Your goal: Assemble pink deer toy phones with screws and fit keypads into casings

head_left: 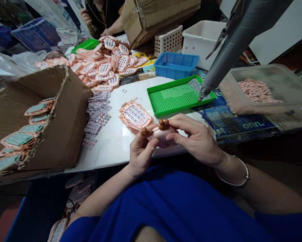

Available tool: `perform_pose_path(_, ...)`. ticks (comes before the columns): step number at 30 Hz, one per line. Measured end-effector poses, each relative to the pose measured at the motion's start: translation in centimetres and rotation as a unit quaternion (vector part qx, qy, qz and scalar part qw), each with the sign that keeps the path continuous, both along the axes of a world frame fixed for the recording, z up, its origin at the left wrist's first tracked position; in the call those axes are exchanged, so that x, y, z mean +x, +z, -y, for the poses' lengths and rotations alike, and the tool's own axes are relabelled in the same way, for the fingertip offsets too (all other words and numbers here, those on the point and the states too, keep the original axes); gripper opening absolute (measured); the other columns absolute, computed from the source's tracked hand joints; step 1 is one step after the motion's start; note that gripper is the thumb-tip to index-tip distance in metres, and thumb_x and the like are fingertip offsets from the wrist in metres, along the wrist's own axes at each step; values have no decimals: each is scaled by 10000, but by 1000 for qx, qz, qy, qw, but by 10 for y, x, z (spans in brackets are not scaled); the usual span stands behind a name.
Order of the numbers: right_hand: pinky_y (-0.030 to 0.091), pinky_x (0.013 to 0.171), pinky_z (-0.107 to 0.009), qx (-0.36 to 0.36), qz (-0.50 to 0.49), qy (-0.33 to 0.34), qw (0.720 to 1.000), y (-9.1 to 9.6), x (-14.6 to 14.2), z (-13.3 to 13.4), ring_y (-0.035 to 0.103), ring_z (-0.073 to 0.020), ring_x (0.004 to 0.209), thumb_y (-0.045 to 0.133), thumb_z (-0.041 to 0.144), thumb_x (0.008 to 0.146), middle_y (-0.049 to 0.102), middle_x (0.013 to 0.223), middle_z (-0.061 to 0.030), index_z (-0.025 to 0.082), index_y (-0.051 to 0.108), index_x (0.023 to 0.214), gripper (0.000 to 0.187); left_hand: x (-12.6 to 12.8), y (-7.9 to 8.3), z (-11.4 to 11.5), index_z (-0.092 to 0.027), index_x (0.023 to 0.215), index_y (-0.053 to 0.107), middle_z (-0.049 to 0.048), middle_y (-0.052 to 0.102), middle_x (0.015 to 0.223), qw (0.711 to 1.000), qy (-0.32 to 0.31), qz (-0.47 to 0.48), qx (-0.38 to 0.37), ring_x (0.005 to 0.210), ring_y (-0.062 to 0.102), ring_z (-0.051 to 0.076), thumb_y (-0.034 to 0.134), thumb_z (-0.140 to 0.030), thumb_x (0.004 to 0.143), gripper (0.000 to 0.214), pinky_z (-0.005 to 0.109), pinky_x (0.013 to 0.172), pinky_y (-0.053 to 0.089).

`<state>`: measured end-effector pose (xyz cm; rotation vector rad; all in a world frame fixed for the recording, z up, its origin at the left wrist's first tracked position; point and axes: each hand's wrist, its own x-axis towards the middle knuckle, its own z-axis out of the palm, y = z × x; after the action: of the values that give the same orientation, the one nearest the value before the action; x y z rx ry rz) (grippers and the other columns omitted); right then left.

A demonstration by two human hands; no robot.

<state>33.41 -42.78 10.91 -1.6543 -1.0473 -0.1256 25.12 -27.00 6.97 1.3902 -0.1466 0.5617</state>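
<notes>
Between my two hands is a pink toy phone shell [163, 137] with brown knobs, like antlers, along its top edge. My left hand [143, 151] pinches its left end, thumb towards me. On the right end, my right hand [198, 137] grips with thumb and fingers; a bangle circles that wrist. The shell's far side is hidden. Just beyond lies a stack of pink phone faces [136, 114] with button pads. To its left, small printed button sheets [96, 116] spread over the white tabletop [120, 151].
An electric screwdriver [223, 57] hangs over a green tray [163, 109] of screws. Around it stand a blue bin [176, 65], a clear tub [287, 75] of pink pieces and a cardboard box [75, 117] holding phone halves. Another person's hand [86, 16] shows behind heaped pink shells [105, 69].
</notes>
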Motion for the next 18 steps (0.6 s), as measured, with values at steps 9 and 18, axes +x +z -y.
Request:
perform_pose_path(9,546,674,-262,37,20,-69,997,-4,-10,-3,652,-147,775,622,394,969,707,871,-34,225,757,1028,224,0,11,12,-258,1078,748,36,770,1033,998,1,-50,-39,924,724,184,724,-301,849,234,298,827,579)
perform_pose_path(18,555,970,-387,108,-258,-46,959,-30,3,-9,679,-212,1063,715,598,836,727,1048,-28,286,761,1031,371,2,4,9,-181,1279,570,113,664,1303,995,-3,-46,94,1216,613,219,534,-362,968,360,350,1055,464)
